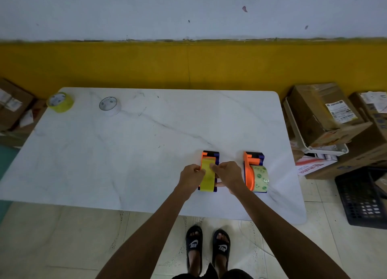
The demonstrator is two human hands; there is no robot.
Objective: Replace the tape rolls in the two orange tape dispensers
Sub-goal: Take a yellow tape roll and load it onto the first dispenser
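Two orange tape dispensers stand side by side near the front of the white marble table [125, 153]. The left dispenser [210, 156] holds a yellow tape roll [207, 179]. My left hand [191, 177] grips the roll's left side and my right hand [227, 175] pinches its top right side. The right dispenser [250, 169] holds a clear tape roll with green print [260, 177]; no hand touches it. A yellow tape roll [60, 102] and a white tape roll [109, 105] lie at the far left of the table.
Cardboard boxes [322, 113] and a white tray [314, 148] are stacked to the right of the table. A black crate [364, 199] sits on the floor at the right. More boxes [12, 106] stand at the left. My feet in black slides [207, 247] are below the table's front edge.
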